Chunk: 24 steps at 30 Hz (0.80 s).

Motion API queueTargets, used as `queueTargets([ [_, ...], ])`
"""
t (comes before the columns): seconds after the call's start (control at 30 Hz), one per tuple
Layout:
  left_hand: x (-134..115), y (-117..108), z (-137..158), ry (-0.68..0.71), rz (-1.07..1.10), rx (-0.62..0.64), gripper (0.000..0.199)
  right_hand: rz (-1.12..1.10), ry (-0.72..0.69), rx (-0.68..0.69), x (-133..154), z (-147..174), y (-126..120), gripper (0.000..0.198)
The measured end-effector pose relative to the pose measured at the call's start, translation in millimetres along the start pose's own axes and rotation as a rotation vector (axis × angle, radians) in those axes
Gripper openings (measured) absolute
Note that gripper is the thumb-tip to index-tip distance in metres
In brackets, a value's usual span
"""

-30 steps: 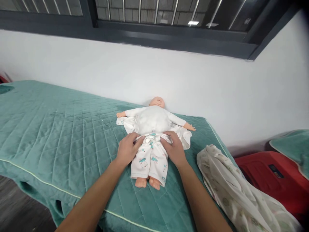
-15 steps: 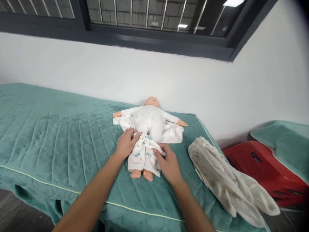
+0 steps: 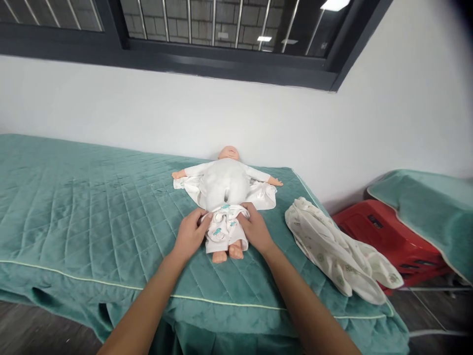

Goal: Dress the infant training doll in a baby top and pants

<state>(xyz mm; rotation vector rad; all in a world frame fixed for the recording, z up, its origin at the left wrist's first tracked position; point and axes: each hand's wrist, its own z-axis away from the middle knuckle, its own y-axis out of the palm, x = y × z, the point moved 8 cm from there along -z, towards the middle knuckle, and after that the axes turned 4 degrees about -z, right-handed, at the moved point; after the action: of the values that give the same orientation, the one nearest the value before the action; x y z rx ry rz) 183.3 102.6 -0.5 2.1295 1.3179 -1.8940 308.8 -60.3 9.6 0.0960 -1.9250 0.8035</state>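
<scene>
A baby doll [image 3: 226, 178] lies on its back, arms spread, its head toward the wall. Its torso and arms are white cloth; its hands and feet are flesh-coloured. Small white printed pants [image 3: 219, 233] cover its legs, the feet sticking out below the hems. My left hand [image 3: 192, 230] pinches the waistband at the left side. At the right side of the waistband, my right hand [image 3: 254, 226] grips it between thumb and fingers. Under the doll's back and arms a white garment [image 3: 265, 195] is spread open.
A green quilted cover [image 3: 121, 212] lies over the bed. To the right rests a crumpled white patterned cloth [image 3: 332, 249]. Beyond that edge stands a red plastic object [image 3: 388, 239], partly under another green cover [image 3: 424, 202]. A white wall [image 3: 148, 108] rises behind, with a dark-framed window [image 3: 221, 64].
The right side of the waistband has moved up over the doll's right-hand thigh, my right hand with it. Both sides now sit at about hip height. The view has shifted slightly.
</scene>
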Motion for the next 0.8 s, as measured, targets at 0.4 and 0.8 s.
queueTargets([
  [0.4,-4.5,3.7,14.8,0.107,0.046,0.059,0.032,0.04,0.033,0.042,14.3,49.6,-2.9,0.017],
  [0.8,-7.1,-5.1,47.4,-0.001,0.204,0.189,0.033,0.242,-0.209,0.238,54.9,79.9,-0.4,0.066],
])
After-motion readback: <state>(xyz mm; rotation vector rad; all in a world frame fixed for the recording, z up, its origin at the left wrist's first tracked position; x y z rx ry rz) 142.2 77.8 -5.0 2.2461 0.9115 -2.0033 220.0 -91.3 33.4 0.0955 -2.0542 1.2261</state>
